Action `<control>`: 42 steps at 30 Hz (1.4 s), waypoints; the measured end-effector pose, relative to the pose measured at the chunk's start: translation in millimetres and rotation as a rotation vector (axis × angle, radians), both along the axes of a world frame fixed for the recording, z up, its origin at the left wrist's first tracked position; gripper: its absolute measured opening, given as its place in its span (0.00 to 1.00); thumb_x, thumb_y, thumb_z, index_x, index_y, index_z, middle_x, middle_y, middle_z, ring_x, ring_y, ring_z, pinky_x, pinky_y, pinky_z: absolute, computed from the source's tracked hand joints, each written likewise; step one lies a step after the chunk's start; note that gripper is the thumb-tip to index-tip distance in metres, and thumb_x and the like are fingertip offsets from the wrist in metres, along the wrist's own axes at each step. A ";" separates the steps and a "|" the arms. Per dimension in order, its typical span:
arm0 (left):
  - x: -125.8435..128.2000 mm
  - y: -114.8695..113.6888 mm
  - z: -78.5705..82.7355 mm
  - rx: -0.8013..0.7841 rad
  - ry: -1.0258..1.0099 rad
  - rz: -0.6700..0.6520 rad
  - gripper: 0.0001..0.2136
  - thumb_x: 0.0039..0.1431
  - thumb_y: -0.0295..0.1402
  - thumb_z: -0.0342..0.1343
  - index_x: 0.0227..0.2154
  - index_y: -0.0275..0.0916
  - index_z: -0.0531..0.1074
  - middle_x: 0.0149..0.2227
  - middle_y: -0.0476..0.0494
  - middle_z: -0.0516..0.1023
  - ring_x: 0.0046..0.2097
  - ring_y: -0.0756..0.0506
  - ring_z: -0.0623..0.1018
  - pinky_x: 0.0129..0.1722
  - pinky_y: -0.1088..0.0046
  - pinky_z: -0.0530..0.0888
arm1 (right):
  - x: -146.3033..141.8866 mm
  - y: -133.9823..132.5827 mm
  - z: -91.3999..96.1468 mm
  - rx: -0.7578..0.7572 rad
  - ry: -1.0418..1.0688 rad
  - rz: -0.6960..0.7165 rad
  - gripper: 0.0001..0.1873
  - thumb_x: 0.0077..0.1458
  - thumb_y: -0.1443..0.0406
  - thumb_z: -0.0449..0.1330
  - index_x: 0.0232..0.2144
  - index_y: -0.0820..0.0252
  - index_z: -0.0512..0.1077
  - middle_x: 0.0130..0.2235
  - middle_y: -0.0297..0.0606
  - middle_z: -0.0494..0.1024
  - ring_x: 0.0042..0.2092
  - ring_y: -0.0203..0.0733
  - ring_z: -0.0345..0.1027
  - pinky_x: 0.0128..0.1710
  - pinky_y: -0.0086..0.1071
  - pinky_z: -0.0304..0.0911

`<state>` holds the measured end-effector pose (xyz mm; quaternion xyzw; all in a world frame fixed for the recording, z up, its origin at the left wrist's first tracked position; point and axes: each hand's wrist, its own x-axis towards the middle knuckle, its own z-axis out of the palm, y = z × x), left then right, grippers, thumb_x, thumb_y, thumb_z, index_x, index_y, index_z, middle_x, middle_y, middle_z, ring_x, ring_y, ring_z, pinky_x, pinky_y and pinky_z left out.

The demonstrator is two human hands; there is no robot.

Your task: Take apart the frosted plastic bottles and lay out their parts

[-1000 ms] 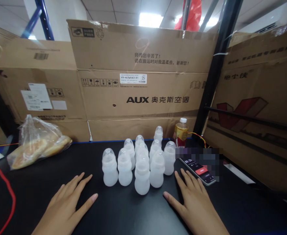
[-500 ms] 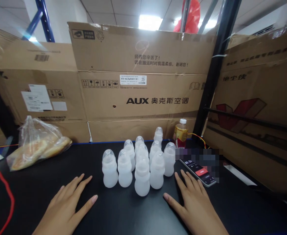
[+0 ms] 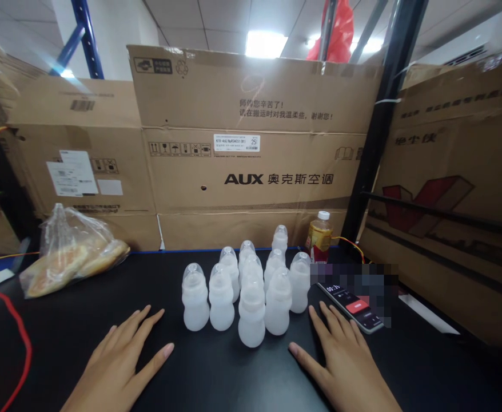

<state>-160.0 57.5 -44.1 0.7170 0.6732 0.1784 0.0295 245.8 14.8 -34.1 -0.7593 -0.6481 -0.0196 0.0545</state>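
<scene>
Baby bottles (image 3: pixel 251 320), by the look of them, bunched on the worktop (image 3: pixel 234 383). What are the hands doing with them?

Nothing is in their grip. The left hand (image 3: pixel 116 357) lies palm down, fingers fanned and thumb held well away from them. Its fingertips are near the bunch but apart from it.

And the right hand (image 3: pixel 343 355)?

Much the same: palm down, fingers spread, thumb out to the side. Its index fingertip is just beside the nearest bottle, with a narrow gap between. Both hands seem to rest on the worktop.

What else is near that right hand?

A phone (image 3: pixel 357 309), lying face up with its screen lit, just beyond the fingers. Behind it stands a drink bottle (image 3: pixel 319 236) with a white lid.

How do the small ones look?

Frosted white and pinched at the waist, with clear domed caps (image 3: pixel 193 267) on top. I count ten, though some hide behind others.

Which way do they point?

Caps upward, every one; they stand upright, long axes vertical. One stands foremost, between the two hands, and another stands farthest back, near the cardboard panel (image 3: pixel 251 229).

Are they in neat rows?

No, an uneven group: some overlap in this view, so I cannot tell which of those touch.
</scene>
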 end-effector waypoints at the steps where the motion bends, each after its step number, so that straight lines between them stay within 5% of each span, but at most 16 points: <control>1: 0.2 0.2 -0.1 0.000 0.001 -0.003 0.44 0.63 0.64 0.42 0.71 0.40 0.71 0.76 0.38 0.66 0.77 0.31 0.64 0.78 0.40 0.52 | -0.1 -0.3 0.0 0.003 0.001 0.001 0.48 0.66 0.39 0.57 0.74 0.65 0.63 0.77 0.55 0.58 0.78 0.68 0.50 0.77 0.61 0.48; 42: 3.8 -1.6 6.8 -0.019 0.009 0.027 0.44 0.61 0.63 0.43 0.71 0.39 0.72 0.76 0.37 0.67 0.78 0.30 0.63 0.78 0.40 0.53 | -0.7 1.7 -0.7 -0.029 -0.031 0.008 0.48 0.68 0.38 0.53 0.76 0.65 0.59 0.78 0.54 0.54 0.79 0.65 0.47 0.77 0.60 0.46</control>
